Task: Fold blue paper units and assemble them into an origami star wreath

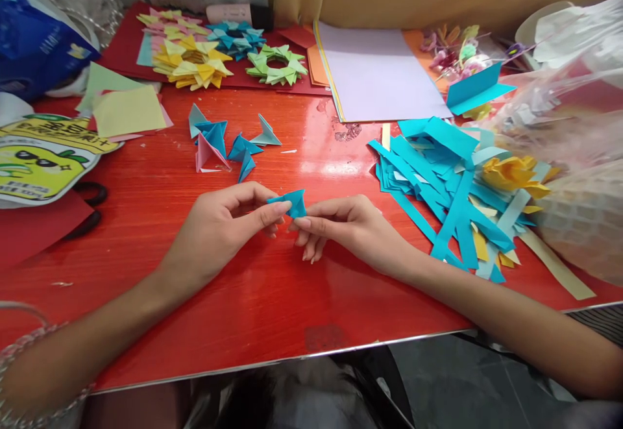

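Turquoise paper, creased into a small folded piece (pixel 298 200), is held above the middle of the tabletop (pixel 272 312), back from the front edge. The left hand (pixel 214 224) pinches it, thumb laid across its face; the right hand (pixel 348 221) grips its lower right corner between thumb and forefinger, the other fingers curled below. Just beyond the left hand lie several loose folded units (pixel 213 137), blue, pink and pale. Toward the right side of the tabletop spreads a heap of paper strips (pixel 455 215), mostly turquoise, with a yellow paper flower (pixel 511 174) at its right. Near the far edge, pointed paper rings (pixel 275 73) in yellow, blue and green rest left of a lilac sheet (pixel 384 72). Toward the left side lies a cartoon-printed pouch (pixel 43 159).
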Demonstrator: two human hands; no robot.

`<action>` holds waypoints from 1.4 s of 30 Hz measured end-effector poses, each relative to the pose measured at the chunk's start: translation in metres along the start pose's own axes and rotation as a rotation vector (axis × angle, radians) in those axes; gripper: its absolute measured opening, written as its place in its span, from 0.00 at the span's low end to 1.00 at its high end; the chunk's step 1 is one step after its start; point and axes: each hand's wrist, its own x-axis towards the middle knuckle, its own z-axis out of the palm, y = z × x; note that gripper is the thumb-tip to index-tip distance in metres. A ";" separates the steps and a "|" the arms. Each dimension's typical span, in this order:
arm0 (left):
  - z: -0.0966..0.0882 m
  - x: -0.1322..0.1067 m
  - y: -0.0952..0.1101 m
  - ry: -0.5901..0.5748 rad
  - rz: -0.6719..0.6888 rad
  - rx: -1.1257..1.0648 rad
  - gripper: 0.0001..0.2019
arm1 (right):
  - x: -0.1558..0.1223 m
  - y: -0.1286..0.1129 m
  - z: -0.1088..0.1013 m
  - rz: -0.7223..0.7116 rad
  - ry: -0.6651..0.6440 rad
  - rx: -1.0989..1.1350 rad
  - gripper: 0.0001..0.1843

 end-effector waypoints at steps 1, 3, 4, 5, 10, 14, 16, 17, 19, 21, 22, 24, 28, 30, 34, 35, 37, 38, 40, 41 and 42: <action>0.001 0.000 0.000 0.013 0.007 -0.020 0.10 | 0.000 0.000 0.000 0.001 0.002 -0.004 0.12; 0.002 0.000 0.000 0.026 0.012 -0.078 0.08 | -0.001 0.000 0.000 0.006 0.008 -0.005 0.12; 0.003 0.000 -0.001 0.029 0.010 -0.107 0.07 | -0.001 -0.001 0.000 0.008 0.011 -0.002 0.12; 0.003 0.000 -0.001 0.030 0.010 -0.134 0.07 | -0.001 -0.001 0.000 0.008 0.015 0.002 0.11; 0.000 0.001 -0.005 0.058 0.043 -0.244 0.06 | 0.000 -0.001 -0.001 0.009 0.041 0.064 0.10; -0.002 0.001 -0.005 0.169 0.171 -0.147 0.05 | 0.002 0.001 -0.003 0.004 0.041 0.141 0.08; -0.001 0.000 -0.003 0.156 0.219 0.004 0.08 | 0.002 0.001 -0.004 0.015 0.020 0.144 0.08; -0.001 0.000 -0.002 0.141 0.241 0.070 0.07 | 0.001 0.000 -0.003 0.021 0.009 0.136 0.08; -0.001 -0.002 -0.001 0.133 0.296 0.158 0.04 | 0.001 -0.001 -0.003 0.032 -0.014 0.112 0.09; 0.000 -0.004 0.000 0.149 0.337 0.207 0.03 | 0.000 -0.003 -0.001 0.037 -0.034 0.081 0.10; 0.000 -0.005 -0.001 0.157 0.343 0.215 0.04 | -0.001 -0.003 -0.001 0.037 -0.042 0.065 0.10; 0.000 -0.006 -0.002 0.157 0.312 0.174 0.05 | -0.001 -0.004 0.001 0.031 -0.056 0.028 0.11; 0.001 -0.004 -0.006 0.111 0.185 -0.153 0.05 | -0.003 -0.001 0.003 -0.022 -0.035 -0.057 0.10; 0.000 -0.001 -0.008 0.128 0.124 -0.293 0.06 | -0.004 0.002 0.003 -0.073 0.017 -0.110 0.09; 0.000 0.003 -0.004 0.117 0.106 -0.246 0.09 | -0.005 0.007 0.002 -0.208 0.101 -0.250 0.10; 0.001 0.002 -0.003 0.091 0.128 -0.186 0.08 | -0.005 0.008 0.001 -0.234 0.108 -0.285 0.10; 0.002 -0.001 0.000 0.067 0.187 -0.061 0.07 | -0.004 0.010 -0.001 -0.272 0.107 -0.351 0.09; 0.003 -0.003 0.001 0.075 0.218 -0.013 0.05 | -0.004 0.011 -0.001 -0.287 0.103 -0.383 0.09; 0.003 -0.006 0.001 0.100 0.262 0.043 0.03 | -0.003 0.012 -0.002 -0.303 0.090 -0.432 0.10; 0.003 -0.007 0.000 0.111 0.274 0.062 0.02 | -0.003 0.012 -0.002 -0.305 0.084 -0.443 0.11; 0.003 -0.008 -0.001 0.115 0.284 0.076 0.01 | -0.003 0.012 -0.002 -0.305 0.080 -0.446 0.11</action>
